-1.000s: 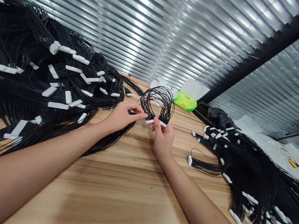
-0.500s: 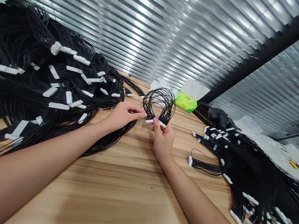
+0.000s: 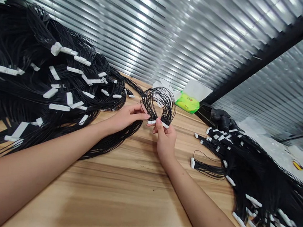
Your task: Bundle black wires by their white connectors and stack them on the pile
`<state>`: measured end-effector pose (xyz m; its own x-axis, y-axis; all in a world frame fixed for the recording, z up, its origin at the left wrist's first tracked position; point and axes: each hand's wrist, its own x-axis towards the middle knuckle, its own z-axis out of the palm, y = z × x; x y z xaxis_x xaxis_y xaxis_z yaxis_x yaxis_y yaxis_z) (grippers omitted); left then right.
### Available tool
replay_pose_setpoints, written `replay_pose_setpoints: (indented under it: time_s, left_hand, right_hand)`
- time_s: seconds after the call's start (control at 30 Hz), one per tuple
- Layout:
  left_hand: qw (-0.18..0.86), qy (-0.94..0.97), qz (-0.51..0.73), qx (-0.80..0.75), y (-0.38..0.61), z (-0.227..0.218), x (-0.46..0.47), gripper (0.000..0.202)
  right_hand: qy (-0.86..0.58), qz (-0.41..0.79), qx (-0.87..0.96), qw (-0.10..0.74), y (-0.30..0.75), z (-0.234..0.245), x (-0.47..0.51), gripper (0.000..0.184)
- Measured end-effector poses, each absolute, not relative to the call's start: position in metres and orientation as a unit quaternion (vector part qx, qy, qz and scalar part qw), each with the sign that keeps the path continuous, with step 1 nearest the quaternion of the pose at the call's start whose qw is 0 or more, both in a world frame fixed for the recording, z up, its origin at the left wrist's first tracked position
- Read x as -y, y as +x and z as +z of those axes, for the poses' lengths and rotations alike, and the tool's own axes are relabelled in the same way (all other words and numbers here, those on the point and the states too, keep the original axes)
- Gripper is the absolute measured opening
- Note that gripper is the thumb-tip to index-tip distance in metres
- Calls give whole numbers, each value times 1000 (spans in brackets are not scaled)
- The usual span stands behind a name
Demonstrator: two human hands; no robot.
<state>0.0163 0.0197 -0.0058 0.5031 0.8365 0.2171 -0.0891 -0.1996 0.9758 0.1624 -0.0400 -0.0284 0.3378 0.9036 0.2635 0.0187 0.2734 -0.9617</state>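
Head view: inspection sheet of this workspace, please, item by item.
Surface: wooden table, streaked grain.
Job's things: small wire bundle ending in a white connector.
Clutter: green packet, white paper, dark glove-like object, yellow-and-blue tool.
Grippers: right hand, fingers pinching the connector; left hand, fingers beside the bundle.
Cables: black wire pile at left, black wire pile at right, both with white connectors.
Surroundings: slatted blinds, black frame.
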Motion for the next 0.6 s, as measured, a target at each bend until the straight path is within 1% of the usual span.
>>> replay_pose_setpoints:
  time_s: [0.17, 0.3, 0.4, 0.47, 0.6]
  left_hand:
    - [602, 555, 499, -285, 15, -11, -29, 10]
    - [709, 370, 539, -265, 10, -10, -37, 10]
    - [769, 290, 523, -227, 8, -8, -38, 15]
    - [757, 329, 512, -236, 10, -8, -37, 17]
    - [621, 478, 526, -330, 15, -16, -36, 13]
  right_hand:
    - [-489, 341, 452, 664, 165, -31, 38, 23]
    - [-492, 337, 435, 674, 168, -33, 35, 26]
    - [-482, 343, 433, 681, 168, -33, 35, 26]
    - [-473, 343, 436, 684, 168, -33, 35, 26]
    - [-456, 355, 437, 689, 168, -34, 35, 26]
